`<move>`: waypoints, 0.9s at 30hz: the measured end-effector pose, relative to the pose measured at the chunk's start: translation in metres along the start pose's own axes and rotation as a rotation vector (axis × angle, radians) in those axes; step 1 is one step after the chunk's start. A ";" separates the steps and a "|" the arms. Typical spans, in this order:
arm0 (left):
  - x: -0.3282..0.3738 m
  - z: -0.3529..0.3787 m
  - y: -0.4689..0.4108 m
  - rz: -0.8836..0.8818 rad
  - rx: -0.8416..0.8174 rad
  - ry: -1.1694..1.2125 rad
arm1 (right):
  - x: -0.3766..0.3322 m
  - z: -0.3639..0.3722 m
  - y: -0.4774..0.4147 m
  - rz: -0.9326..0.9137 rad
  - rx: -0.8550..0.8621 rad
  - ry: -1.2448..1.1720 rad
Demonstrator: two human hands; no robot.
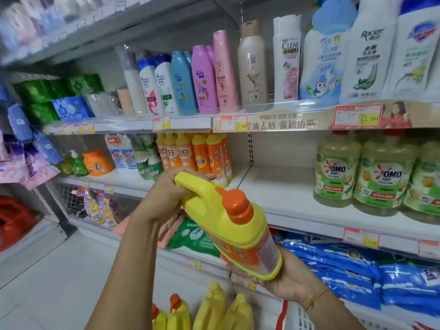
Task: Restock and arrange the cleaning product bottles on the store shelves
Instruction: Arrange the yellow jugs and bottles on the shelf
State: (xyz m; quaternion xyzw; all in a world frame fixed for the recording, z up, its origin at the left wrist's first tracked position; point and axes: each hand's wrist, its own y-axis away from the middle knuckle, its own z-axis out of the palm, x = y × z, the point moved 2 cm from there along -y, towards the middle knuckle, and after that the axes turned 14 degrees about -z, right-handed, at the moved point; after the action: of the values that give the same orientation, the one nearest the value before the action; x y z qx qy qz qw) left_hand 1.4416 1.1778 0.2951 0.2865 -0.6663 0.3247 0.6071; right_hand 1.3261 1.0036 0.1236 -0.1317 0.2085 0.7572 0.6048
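I hold a yellow jug-shaped bottle (228, 225) with an orange cap and an orange label in front of the middle shelf (285, 194), tilted with its cap toward me. My left hand (164, 198) grips its handle at the top. My right hand (288, 279) cups its base from below. Behind it, a bare stretch of the middle shelf lies between a row of orange and yellow bottles (197, 153) on the left and large green OMO bottles (371, 172) on the right. Several more yellow bottles (209, 310) stand low in front of me.
Shampoo bottles (214, 75) line the upper shelf. Blue bags (357, 270) and a green bag (195, 236) fill the lower shelf. A white and red basket (295, 315) sits at bottom right. Packets hang at the far left beside white floor tiles.
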 end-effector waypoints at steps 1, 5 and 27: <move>0.004 -0.002 0.001 -0.028 -0.005 -0.064 | -0.001 -0.001 0.001 -0.024 0.005 -0.021; 0.024 0.000 -0.002 -0.112 -0.007 -0.219 | -0.012 0.001 0.007 -0.236 0.045 -0.034; 0.060 0.037 -0.001 -0.327 -0.045 0.355 | -0.007 0.044 -0.001 -0.641 0.144 0.323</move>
State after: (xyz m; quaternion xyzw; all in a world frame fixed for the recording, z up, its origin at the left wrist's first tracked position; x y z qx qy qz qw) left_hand 1.4136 1.1490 0.3529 0.3155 -0.5010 0.2524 0.7654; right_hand 1.3314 1.0188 0.1648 -0.2653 0.3025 0.4819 0.7784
